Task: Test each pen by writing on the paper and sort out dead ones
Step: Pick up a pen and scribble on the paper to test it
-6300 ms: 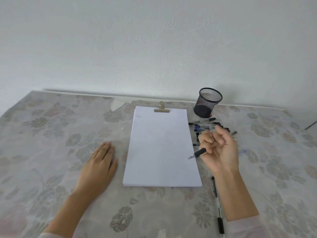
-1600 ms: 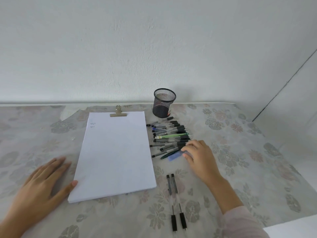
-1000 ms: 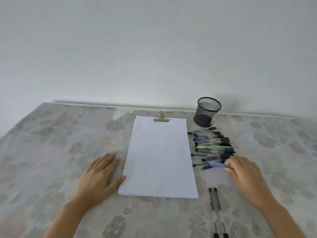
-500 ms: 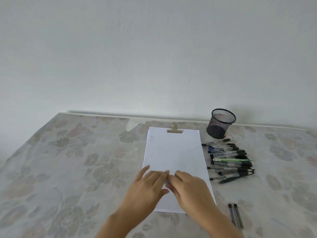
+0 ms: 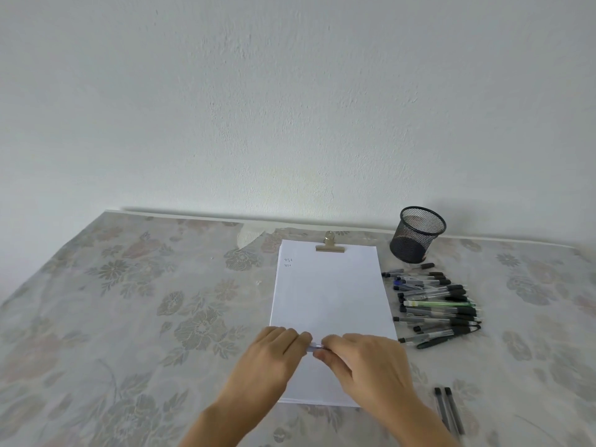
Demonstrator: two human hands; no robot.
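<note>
**Grips close on one pen point(image 5: 315, 347) above the paper point(image 5: 329, 301)**

Both hands meet over the near part of the sheet. Each grip is curled onto one end of the pale, bluish pen, and only a short stretch of it shows between the fingers. With the left hand point(image 5: 269, 359) and right hand point(image 5: 366, 362) on opposite ends, this looks like a cap being pulled off before a test stroke, though the cap itself is hidden.

The paper is a thick, smooth white stack, held at its far edge by a brass-coloured clip point(image 5: 329, 246). Two small scribbles point(image 5: 288, 262) sit in its far left corner, so writing room lies right under the hands.

To the right, the pile of pens point(image 5: 435, 308) lies roughly parallel: slim clear barrels with dark caps, beside a black mesh cup point(image 5: 417, 235). Two pens point(image 5: 449, 411) lie apart near the front, probably already sorted. A floral, woven-looking cloth covers the counter point(image 5: 129, 301).
</note>
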